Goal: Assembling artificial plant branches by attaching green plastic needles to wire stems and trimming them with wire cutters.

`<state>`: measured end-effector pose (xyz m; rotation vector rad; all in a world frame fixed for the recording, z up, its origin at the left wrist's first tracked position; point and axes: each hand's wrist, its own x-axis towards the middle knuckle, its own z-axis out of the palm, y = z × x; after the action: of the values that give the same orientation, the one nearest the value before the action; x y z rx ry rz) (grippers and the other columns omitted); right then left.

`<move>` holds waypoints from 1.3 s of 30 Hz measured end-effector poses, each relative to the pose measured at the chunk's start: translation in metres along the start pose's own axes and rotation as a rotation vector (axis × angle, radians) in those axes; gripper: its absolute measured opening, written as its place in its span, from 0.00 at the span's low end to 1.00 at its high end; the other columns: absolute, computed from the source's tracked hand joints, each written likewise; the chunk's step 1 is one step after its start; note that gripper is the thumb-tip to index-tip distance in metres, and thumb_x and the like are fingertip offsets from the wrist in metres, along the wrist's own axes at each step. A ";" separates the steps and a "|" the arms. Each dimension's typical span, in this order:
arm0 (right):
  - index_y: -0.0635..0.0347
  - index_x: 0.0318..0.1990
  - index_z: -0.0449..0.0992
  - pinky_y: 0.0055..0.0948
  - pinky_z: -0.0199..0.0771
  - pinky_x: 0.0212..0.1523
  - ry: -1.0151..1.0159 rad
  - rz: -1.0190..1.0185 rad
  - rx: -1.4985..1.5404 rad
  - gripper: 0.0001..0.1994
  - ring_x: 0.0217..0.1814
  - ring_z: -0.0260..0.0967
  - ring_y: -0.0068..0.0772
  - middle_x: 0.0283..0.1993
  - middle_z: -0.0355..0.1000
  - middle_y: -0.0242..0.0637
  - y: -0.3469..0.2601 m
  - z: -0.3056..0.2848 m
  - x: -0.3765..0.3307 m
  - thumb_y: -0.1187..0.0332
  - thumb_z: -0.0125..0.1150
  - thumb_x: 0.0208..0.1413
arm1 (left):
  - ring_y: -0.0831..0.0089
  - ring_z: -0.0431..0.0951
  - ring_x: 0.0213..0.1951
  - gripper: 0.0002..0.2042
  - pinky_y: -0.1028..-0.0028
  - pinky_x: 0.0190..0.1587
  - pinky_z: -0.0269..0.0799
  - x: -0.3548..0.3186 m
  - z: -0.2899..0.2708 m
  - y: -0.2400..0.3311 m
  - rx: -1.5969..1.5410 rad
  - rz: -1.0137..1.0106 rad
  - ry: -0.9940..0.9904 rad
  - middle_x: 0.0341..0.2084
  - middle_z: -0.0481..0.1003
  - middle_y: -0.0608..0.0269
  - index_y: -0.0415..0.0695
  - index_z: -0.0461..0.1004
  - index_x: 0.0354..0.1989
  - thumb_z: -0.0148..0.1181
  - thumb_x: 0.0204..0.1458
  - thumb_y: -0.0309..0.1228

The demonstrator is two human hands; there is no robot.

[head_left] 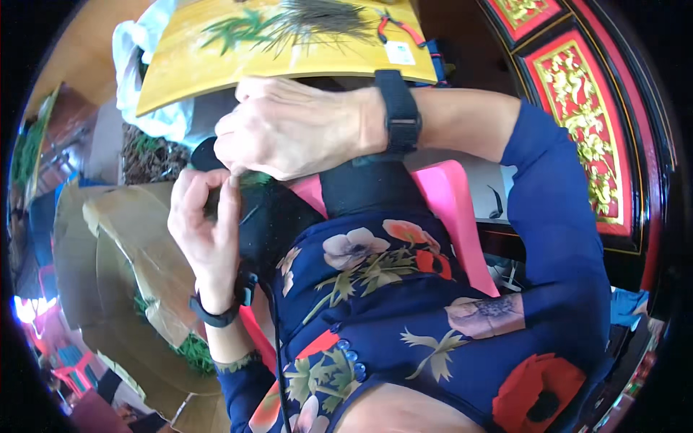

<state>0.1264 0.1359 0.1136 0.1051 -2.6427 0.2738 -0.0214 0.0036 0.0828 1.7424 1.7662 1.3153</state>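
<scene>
My left hand [204,224] is raised over my lap, its thumb and index finger pinched together. Against those fingertips is my right hand [278,130], curled into a fist with its back showing. Just under the right fist, beside the left fingertips, a bit of green sprig [255,177] shows. Most of it is hidden, and what each hand grips cannot be made out. Ahead on the yellow table [216,83] lie green leafy sprigs [242,30], a bundle of thin dark stems [317,22] and red-handled pliers [401,30].
A white plastic bag [137,79] hangs at the table's left edge. Brown clumps [151,156] fill a container beneath it. An open cardboard box [79,252] with green sprigs [193,353] stands at my left. I sit on a pink chair [451,206]; a carved red-and-gold panel [585,123] is at right.
</scene>
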 end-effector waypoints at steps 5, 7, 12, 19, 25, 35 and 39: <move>0.61 0.30 0.79 0.24 0.70 0.31 0.076 0.665 0.634 0.08 0.26 0.71 0.36 0.24 0.74 0.39 0.002 -0.005 -0.026 0.66 0.58 0.51 | 0.82 0.67 0.25 0.01 0.79 0.27 0.63 0.003 0.013 0.009 0.033 0.025 0.042 0.20 0.66 0.72 0.37 0.74 0.28 0.59 0.48 0.20; 0.59 0.33 0.80 0.25 0.71 0.32 0.181 0.866 0.444 0.12 0.29 0.73 0.35 0.28 0.76 0.40 0.031 -0.013 -0.041 0.60 0.60 0.51 | 0.83 0.68 0.27 0.01 0.80 0.28 0.63 0.002 0.011 0.006 -0.278 -0.172 0.044 0.22 0.68 0.72 0.38 0.75 0.30 0.59 0.50 0.22; 0.60 0.37 0.79 0.31 0.71 0.39 0.224 1.181 -0.284 0.23 0.35 0.73 0.38 0.33 0.75 0.45 0.123 -0.037 -0.140 0.48 0.60 0.46 | 0.84 0.70 0.31 0.04 0.82 0.35 0.65 0.002 0.008 0.000 -0.643 -0.413 0.035 0.27 0.74 0.70 0.39 0.77 0.34 0.58 0.52 0.24; 0.65 0.45 0.75 0.36 0.69 0.51 -0.212 1.552 -0.244 0.36 0.50 0.71 0.48 0.46 0.72 0.52 0.160 -0.032 -0.169 0.38 0.59 0.39 | 0.83 0.72 0.37 0.06 0.82 0.43 0.64 -0.005 0.000 -0.024 -0.818 -0.472 0.013 0.33 0.77 0.67 0.39 0.77 0.35 0.58 0.52 0.26; 0.62 0.47 0.74 0.39 0.69 0.50 -0.162 1.578 -0.547 0.30 0.51 0.70 0.50 0.48 0.71 0.52 0.171 -0.011 -0.166 0.45 0.54 0.45 | 0.83 0.73 0.37 0.07 0.82 0.42 0.64 -0.010 -0.003 -0.024 -0.865 -0.513 -0.013 0.33 0.77 0.67 0.40 0.77 0.36 0.58 0.52 0.28; 0.64 0.33 0.73 0.30 0.66 0.32 0.726 0.846 0.139 0.10 0.32 0.68 0.30 0.29 0.69 0.38 0.072 0.003 -0.070 0.65 0.55 0.52 | 0.82 0.72 0.34 0.08 0.82 0.38 0.64 -0.014 -0.010 -0.044 -1.218 -0.675 -0.116 0.33 0.75 0.71 0.41 0.74 0.38 0.54 0.53 0.30; 0.63 0.44 0.68 0.35 0.67 0.50 0.050 0.514 0.379 0.14 0.41 0.66 0.45 0.38 0.67 0.40 0.018 0.034 -0.044 0.77 0.53 0.47 | 0.80 0.71 0.34 0.08 0.82 0.35 0.65 -0.019 -0.016 -0.059 -1.402 -0.681 -0.244 0.33 0.74 0.69 0.41 0.72 0.39 0.54 0.52 0.30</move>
<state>0.1482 0.1474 0.0605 -0.4579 -2.4953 0.9297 -0.0656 -0.0089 0.0387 0.4152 0.6981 1.3275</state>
